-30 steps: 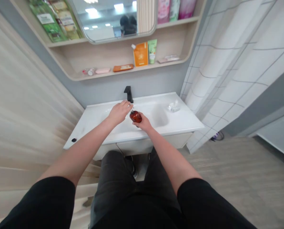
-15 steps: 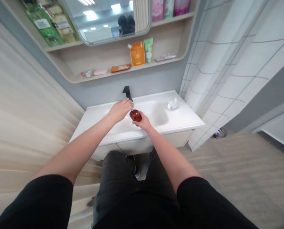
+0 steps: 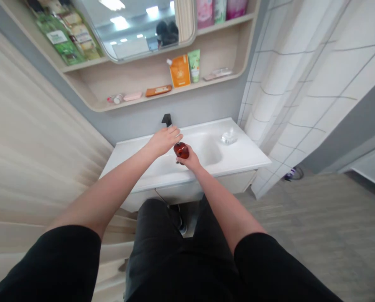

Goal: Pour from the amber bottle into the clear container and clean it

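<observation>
Over the sink (image 3: 212, 149), my right hand (image 3: 191, 160) is wrapped round a tilted brown-red bottle (image 3: 181, 150) with dark, shiny sides. My left hand (image 3: 165, 140) sits at the bottle's neck, palm down, fingers bent over its top end. Those fingers hide the bottle's top, so its cap or pump cannot be made out. Just behind the left hand stands a black faucet (image 3: 166, 119).
A clear glass-like dish (image 3: 228, 137) stands on the counter's right. Above hangs a mirror cabinet with a shelf holding an orange pouch (image 3: 180, 72), a green tube (image 3: 194, 66) and small packs. A curtain (image 3: 33, 138) borders the left, a tiled wall the right.
Both hands and the bottle have shifted slightly to the right. The left fingers now cover more of the bottle's neck. The right hand keeps its hold.
</observation>
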`<action>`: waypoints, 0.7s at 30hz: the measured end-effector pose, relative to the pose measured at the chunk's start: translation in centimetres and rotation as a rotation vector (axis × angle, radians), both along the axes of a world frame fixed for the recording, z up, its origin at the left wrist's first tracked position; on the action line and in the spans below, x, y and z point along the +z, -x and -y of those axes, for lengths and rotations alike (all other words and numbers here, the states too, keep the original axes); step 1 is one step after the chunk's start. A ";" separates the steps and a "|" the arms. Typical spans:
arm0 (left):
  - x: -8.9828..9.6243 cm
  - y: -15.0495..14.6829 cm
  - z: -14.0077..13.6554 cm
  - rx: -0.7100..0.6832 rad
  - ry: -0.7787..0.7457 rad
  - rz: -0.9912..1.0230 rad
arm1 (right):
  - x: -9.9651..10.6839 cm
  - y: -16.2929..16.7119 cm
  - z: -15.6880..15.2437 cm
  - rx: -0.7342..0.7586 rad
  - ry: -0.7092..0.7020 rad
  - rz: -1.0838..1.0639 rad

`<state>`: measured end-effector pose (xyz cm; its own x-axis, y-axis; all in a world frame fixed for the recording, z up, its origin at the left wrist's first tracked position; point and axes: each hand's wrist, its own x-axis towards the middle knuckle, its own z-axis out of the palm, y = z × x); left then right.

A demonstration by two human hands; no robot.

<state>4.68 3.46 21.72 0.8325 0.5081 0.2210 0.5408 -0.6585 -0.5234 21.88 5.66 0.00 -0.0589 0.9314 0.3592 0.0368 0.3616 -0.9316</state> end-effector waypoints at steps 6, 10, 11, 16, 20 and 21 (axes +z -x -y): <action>0.7 -0.9 -0.6 -0.075 -0.048 -0.071 | 0.4 -0.1 0.2 -0.009 -0.006 -0.023; 1.1 -1.3 -0.7 -0.113 -0.061 -0.098 | 0.5 0.0 0.3 -0.021 0.006 -0.056; 1.1 -1.4 -0.7 -0.121 -0.064 -0.103 | 0.6 0.0 0.4 -0.019 0.011 -0.065; 1.4 -1.7 -0.9 -0.152 -0.086 -0.157 | 0.5 0.0 0.4 -0.022 0.015 -0.055; 1.6 -1.9 -0.8 -0.148 -0.045 -0.157 | 0.5 -0.1 0.3 -0.026 -0.014 -0.034; 1.6 -1.9 -0.8 -0.138 -0.021 -0.146 | 0.5 -0.1 0.3 -0.021 -0.012 -0.037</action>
<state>6.54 4.23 23.37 0.9180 0.3833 0.1022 0.3633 -0.7090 -0.6044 21.99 5.34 0.47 -0.0257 0.9279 0.3721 0.0103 0.3724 -0.9280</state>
